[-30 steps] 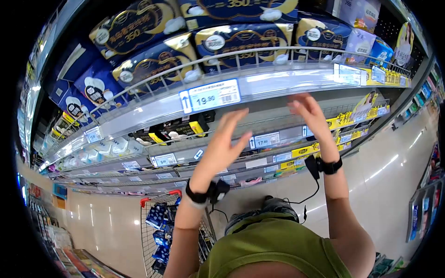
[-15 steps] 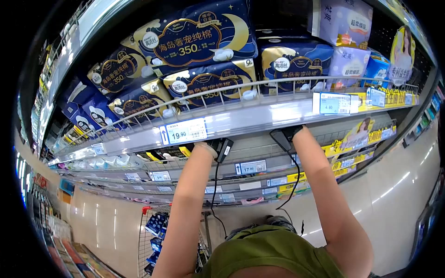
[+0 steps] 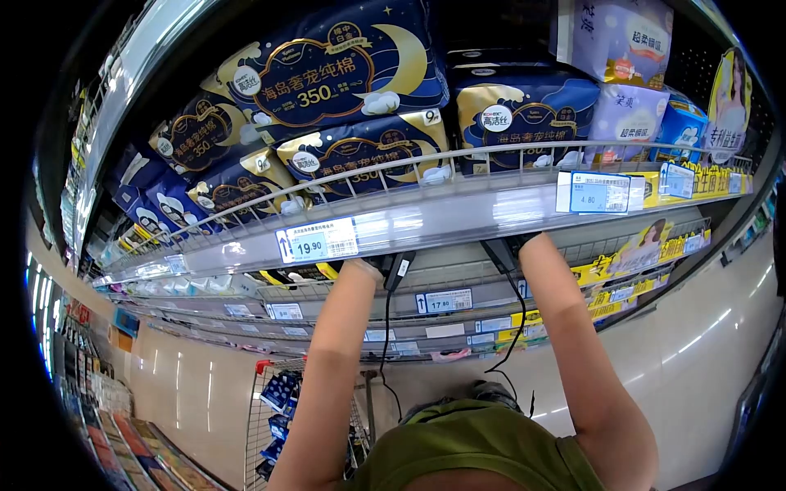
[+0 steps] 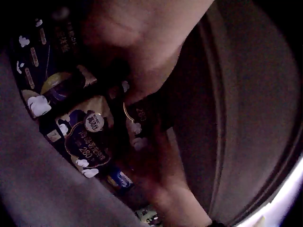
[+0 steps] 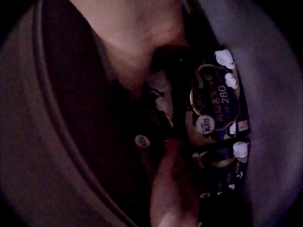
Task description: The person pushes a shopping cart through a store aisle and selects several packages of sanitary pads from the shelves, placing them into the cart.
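In the head view, both forearms reach under the upper shelf (image 3: 458,214), which hides the hands. Dark packs marked 280 fill part of the shadowed space below it. In the left wrist view, the left hand (image 4: 142,47) comes from the top and the right hand (image 4: 168,182) from the bottom, with a dark pack (image 4: 142,113) between them. The right wrist view has the right hand (image 5: 139,40) above and the left hand (image 5: 175,189) below, at the same dark pack (image 5: 158,113). Shadow hides most fingers, so their grip is unclear. Another pack (image 4: 87,137) lies beside it.
Blue-and-gold packs (image 3: 336,74) and lilac packs (image 3: 626,119) stand behind the wire rail of the upper shelf. Lower shelves carry price tags (image 3: 444,301). A cart (image 3: 264,368) holding blue packs stands at the person's left. Cables hang from both wrists.
Both hands have moved forward from in front of the shelves to beneath the upper shelf, out of the head view. Over the last half second the arms have shifted little.
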### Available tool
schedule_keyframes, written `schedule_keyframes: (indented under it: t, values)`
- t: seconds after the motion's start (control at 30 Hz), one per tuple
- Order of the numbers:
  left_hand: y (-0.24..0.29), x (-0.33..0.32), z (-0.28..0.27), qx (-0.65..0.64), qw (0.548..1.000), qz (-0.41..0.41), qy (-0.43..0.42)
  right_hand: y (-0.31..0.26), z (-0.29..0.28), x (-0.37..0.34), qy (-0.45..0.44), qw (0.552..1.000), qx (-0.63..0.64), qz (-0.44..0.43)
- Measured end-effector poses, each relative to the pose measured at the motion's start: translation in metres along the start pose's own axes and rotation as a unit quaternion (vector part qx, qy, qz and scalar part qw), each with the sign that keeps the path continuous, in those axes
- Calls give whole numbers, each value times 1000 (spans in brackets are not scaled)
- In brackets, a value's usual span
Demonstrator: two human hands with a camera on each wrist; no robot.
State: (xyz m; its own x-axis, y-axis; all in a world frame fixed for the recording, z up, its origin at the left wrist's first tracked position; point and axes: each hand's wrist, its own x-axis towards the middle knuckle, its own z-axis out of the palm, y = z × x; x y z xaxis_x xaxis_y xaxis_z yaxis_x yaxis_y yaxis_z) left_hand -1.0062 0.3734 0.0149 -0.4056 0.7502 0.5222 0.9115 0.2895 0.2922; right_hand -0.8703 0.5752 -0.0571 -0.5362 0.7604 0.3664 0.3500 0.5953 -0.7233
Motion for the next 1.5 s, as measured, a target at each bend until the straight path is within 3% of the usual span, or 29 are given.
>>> schedule_keyframes:
  t: [0.83,1.23,1.33,1.4,1.43,1.5]
  values:
    - [30,9,33,-76,993,-56,77,-1,1,13,-14,999,45,-10]
    - [27,22,45,-146,976,-87,136,-12,3,-9,-45,986,159,3]
    - [22,8,48,-187,964,-86,167,-30,-2,-29,-64,981,186,11]
    - [23,-8,48,-251,951,-101,151,-51,-23,-55,-160,971,167,64]
    - [43,-20,15,-412,894,-175,23,-62,-27,-68,-164,971,164,62]
    - [39,-38,19,-469,864,-178,36,-77,-27,-92,-55,932,348,-82]
